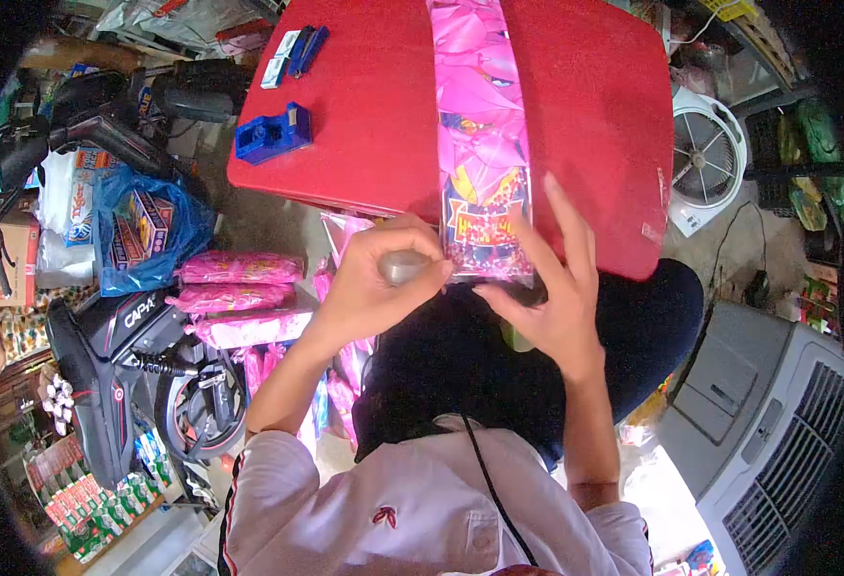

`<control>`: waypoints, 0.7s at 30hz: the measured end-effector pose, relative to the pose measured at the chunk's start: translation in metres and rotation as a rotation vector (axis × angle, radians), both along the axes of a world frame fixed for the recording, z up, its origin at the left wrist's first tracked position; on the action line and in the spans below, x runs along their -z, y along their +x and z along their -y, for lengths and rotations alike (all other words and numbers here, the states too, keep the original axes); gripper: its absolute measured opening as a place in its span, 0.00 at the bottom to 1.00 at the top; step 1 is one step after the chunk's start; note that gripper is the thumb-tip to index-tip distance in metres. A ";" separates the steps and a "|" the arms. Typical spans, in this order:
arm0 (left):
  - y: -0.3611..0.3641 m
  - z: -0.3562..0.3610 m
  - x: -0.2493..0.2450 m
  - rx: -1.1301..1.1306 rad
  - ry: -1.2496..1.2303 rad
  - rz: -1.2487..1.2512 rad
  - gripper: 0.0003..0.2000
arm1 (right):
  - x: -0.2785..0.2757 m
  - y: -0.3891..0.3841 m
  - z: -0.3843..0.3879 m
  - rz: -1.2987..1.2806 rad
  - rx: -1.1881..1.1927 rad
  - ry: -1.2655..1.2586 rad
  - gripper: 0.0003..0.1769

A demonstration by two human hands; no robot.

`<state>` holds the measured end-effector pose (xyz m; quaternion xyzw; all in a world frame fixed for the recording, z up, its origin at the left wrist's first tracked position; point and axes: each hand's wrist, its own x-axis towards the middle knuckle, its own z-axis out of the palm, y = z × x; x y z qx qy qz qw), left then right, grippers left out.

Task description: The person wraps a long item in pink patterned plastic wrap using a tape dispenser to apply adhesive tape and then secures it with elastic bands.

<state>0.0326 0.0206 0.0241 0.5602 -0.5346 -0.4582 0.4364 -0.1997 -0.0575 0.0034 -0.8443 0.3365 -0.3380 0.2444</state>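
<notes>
A long clear plastic sleeve (pixel 484 144) with pink contents and a printed label near its close end lies across the red table (pixel 355 125), its near end at the table's front edge. My left hand (pixel 384 278) is at the sleeve's lower left corner, thumb and index finger pinched together there, with a round translucent thing showing inside the curl of the fingers. At the lower right corner is my right hand (pixel 552 288), its fingers spread apart beside the sleeve, with the thumb near the bottom edge.
A blue tape dispenser (pixel 274 132) and a dark blue stapler (pixel 308 51) beside small boxes (pixel 280 60) sit at the table's left. Pink packages (pixel 240 282) and a motorbike (pixel 124 355) are on the left. A fan (pixel 705 154) and an air cooler (pixel 758 422) stand right.
</notes>
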 end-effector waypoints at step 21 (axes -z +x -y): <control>0.007 0.002 0.008 0.008 0.025 -0.073 0.04 | 0.006 -0.003 0.018 0.016 -0.084 0.073 0.34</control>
